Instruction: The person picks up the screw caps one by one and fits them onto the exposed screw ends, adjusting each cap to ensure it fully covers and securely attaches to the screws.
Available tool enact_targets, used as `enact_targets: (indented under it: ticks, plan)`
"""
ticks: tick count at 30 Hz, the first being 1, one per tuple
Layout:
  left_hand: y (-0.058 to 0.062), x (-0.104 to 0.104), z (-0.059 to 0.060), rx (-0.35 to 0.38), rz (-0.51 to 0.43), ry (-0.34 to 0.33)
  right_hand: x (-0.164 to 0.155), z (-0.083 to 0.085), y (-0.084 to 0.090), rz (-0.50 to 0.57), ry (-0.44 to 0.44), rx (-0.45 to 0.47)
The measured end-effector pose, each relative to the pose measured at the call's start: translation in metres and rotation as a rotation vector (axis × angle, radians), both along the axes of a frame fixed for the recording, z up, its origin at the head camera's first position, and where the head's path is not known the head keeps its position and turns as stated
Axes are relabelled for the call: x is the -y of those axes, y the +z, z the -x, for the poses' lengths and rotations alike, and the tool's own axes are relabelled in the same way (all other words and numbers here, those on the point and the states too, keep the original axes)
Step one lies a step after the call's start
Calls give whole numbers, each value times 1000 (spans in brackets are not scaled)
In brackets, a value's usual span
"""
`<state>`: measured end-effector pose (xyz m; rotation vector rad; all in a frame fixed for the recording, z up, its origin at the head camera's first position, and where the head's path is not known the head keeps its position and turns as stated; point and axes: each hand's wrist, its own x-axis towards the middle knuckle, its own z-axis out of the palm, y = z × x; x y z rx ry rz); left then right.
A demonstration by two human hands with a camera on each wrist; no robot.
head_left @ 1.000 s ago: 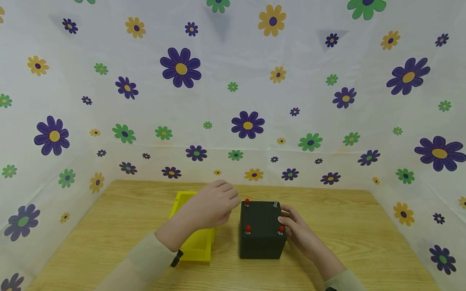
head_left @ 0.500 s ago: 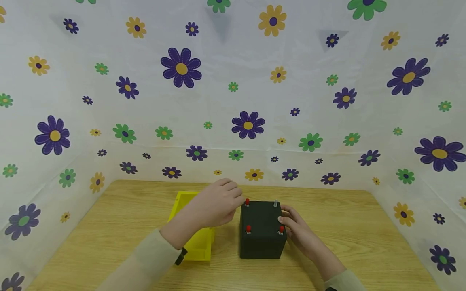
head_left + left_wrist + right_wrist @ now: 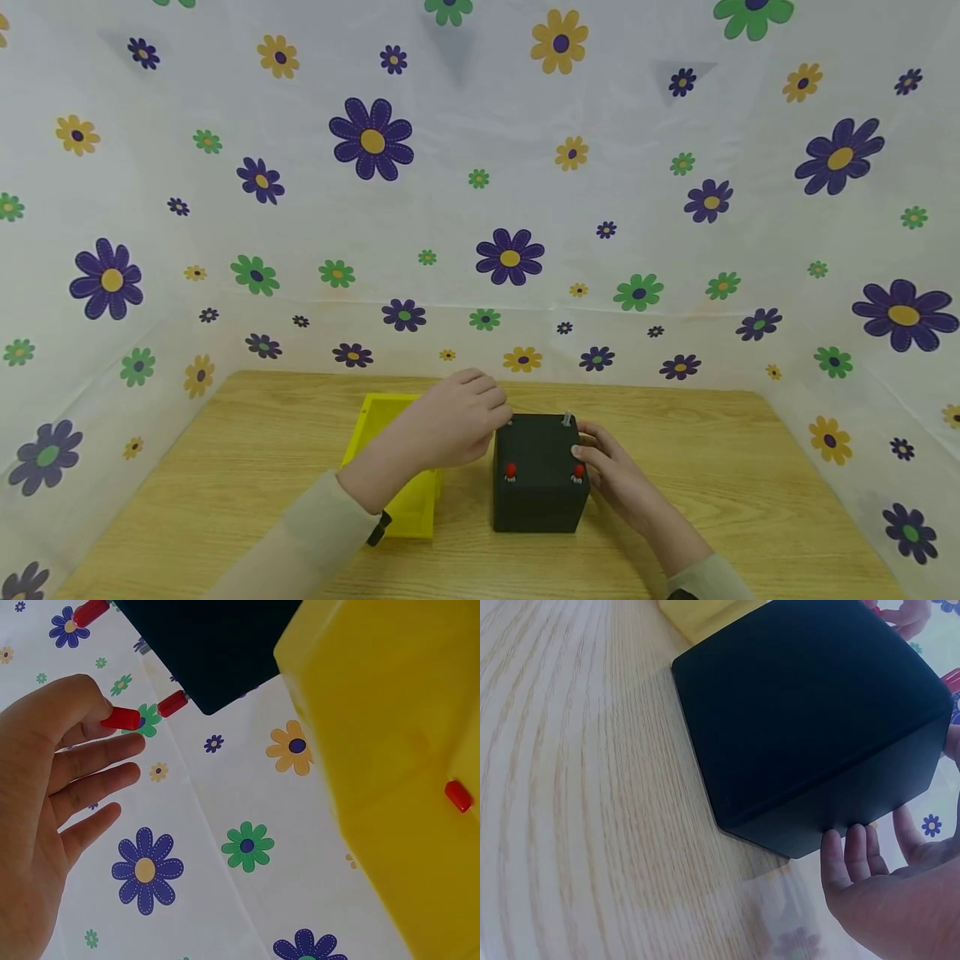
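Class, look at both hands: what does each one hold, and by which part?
The left hand pinches a red peg by its end at the black box's far-left top corner. The right hand steadies that box, fingers flat on its right side.

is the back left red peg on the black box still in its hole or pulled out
Cannot tell. The left hand pinches the red peg beside the black box, hiding its base.

- No words, labels, brand names, numbers or signs can be read in any of the views.
- The black box has plain faces with no print.
- The yellow tray carries no lettering.
- The cloth behind the table bears only a pattern of flowers, with no writing.
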<state>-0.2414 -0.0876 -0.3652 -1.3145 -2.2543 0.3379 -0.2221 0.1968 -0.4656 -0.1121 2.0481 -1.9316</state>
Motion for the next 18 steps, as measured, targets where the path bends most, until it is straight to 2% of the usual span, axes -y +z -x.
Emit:
enact_targets:
  ticks: [8,18]
  plan:
    - [1,-4,0,-21,18,-2,1,0,1,12,-13,9]
    - [4,-13,0,-4,31,11,1,0,1,14,-9,12]
